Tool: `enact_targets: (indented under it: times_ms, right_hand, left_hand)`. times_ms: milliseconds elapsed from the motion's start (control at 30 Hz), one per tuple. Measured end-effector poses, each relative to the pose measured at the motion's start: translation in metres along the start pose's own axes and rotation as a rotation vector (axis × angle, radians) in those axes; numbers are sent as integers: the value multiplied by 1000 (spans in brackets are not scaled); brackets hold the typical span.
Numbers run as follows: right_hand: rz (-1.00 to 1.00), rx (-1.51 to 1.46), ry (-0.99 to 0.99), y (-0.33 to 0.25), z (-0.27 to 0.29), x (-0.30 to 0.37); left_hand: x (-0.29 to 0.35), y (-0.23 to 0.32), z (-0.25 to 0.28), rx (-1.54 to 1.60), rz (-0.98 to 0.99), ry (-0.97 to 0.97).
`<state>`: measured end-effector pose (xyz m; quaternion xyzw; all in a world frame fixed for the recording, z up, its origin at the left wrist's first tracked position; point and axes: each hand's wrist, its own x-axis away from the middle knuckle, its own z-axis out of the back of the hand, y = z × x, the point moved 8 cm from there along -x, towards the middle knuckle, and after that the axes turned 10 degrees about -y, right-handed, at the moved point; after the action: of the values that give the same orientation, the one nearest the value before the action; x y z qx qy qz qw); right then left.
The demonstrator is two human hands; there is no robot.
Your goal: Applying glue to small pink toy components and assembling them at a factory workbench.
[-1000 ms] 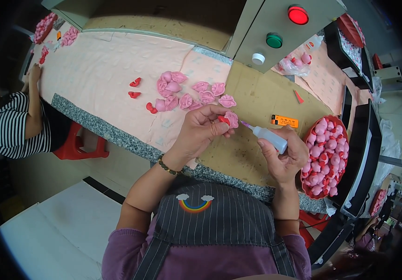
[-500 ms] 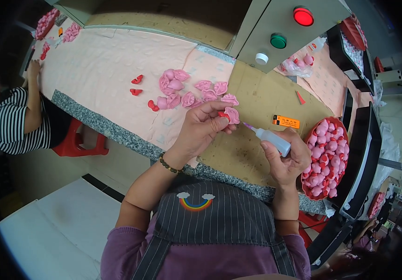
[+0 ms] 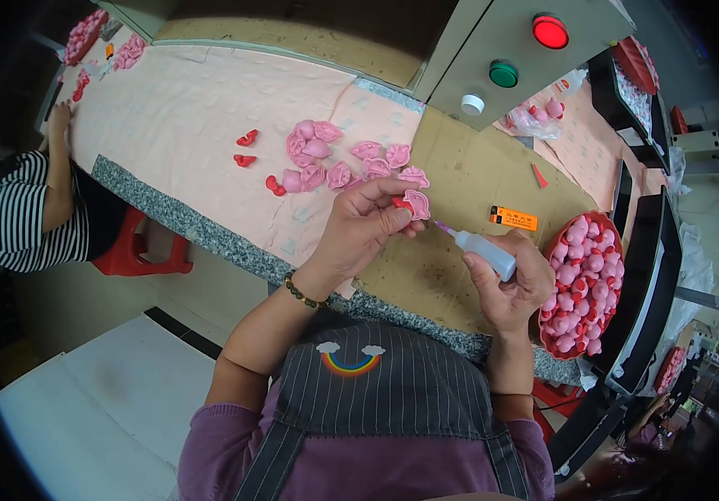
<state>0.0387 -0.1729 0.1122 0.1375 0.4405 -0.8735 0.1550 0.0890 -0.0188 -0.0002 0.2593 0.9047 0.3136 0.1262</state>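
Observation:
Pinched between the thumb and fingers of my left hand (image 3: 363,221) is a small pink hollow shell piece (image 3: 418,204) with a red part at its left side, its hollow face turned up to the right. My right hand (image 3: 519,284) is wrapped round a translucent squeeze bottle (image 3: 488,254) with a thin purple nozzle. The nozzle points left and its tip is close to the shell's lower right edge; whether they touch I cannot tell. Just beyond my left hand lie several pink shell pieces (image 3: 366,150), some with rounded parts, and loose red pieces (image 3: 245,160).
An orange lighter (image 3: 514,219) lies beyond the bottle. On the right stands a red basket (image 3: 544,330) heaped with pink-and-red figures, beside a black tray (image 3: 650,275). A grey cabinet with buttons (image 3: 501,42) rises behind. At far left another person's arm (image 3: 59,167) rests at the table.
The bottle and my right hand have shifted very slightly left. My left hand keeps the same grip on the shell piece, and the whole view has moved a little.

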Motion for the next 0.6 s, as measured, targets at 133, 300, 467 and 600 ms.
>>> enact_targets:
  times_ms: [133,300,467,600]
  right_hand:
    - [-8,23,-9,1,0,-1]
    - [-7,2,-13,0,0,-1]
    - [-31,-68,10,4,3,2]
    - [-33,-110,-2,4,2,2]
  left_hand:
    - [1,-2,3,-17,1,1]
    - [1,-2,2,-26,4,-10]
    - [1,-4,4,-27,8,-4]
    - [1,-5,4,-18,16,-6]
